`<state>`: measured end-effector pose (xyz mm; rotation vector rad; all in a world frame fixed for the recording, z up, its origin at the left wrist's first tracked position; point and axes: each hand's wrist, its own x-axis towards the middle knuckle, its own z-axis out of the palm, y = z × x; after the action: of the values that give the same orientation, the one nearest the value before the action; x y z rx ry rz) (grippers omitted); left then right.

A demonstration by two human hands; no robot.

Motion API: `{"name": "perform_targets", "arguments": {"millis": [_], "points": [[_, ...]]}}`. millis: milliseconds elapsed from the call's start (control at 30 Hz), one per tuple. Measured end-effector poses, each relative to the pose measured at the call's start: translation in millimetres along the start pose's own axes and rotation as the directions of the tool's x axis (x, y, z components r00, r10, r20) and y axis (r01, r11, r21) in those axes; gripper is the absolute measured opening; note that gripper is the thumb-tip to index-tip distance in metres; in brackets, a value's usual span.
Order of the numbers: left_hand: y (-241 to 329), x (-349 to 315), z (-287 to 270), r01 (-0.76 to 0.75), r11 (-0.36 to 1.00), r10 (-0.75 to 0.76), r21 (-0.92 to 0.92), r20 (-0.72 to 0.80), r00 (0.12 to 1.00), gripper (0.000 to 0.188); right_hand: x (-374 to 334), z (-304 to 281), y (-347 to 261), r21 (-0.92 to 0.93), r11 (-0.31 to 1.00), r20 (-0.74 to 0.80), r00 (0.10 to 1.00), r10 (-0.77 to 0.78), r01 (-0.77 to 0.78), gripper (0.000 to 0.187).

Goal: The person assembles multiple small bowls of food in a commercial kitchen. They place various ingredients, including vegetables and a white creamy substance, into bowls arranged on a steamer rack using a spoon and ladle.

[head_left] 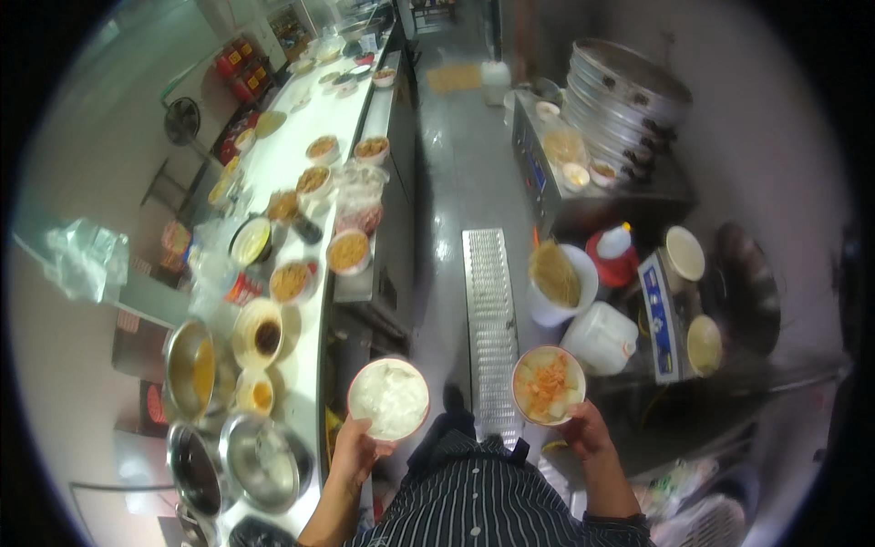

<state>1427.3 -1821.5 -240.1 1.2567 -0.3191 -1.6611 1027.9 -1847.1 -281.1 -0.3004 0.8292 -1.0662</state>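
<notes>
My left hand (362,445) grips the rim of a round bowl (390,398) filled with something white, perhaps rice; its thumb lies on the near edge. In my right hand (588,430) is a second bowl (549,386), held by its near right rim, with orange shreds on top of pale chunks. Both bowls are level, apart from each other, and held up over the floor in front of my striped shirt. The undersides of the bowls and most of my fingers beneath them are hidden.
To the left runs a long white counter (310,100) with bowls of food and metal basins (264,461). A metal floor grate (488,310) lies in the aisle. On the right stand stacked steamers (629,100), a white bucket (583,273), a plastic jug (599,338) and a stove.
</notes>
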Motion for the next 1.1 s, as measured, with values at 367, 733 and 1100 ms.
{"name": "perform_targets", "arguments": {"millis": [367,733,1100], "points": [[156.5,327.4,154.8,0.036,0.984,-0.095,0.176,0.336,0.937,0.051,228.6,37.9,-155.9,0.074,0.972,-0.26,0.945,-0.198,0.224,0.065],[261.3,523.8,271.8,0.006,0.996,-0.022,0.087,0.183,0.983,0.055,503.9,37.3,-398.5,0.096,0.956,-0.209,0.944,-0.254,0.279,0.055],[392.0,771.8,451.0,0.099,0.955,-0.206,0.279,0.387,0.899,0.057,652.1,31.7,-695.7,-0.209,0.767,-0.365,0.68,-0.637,0.607,0.046]]}}
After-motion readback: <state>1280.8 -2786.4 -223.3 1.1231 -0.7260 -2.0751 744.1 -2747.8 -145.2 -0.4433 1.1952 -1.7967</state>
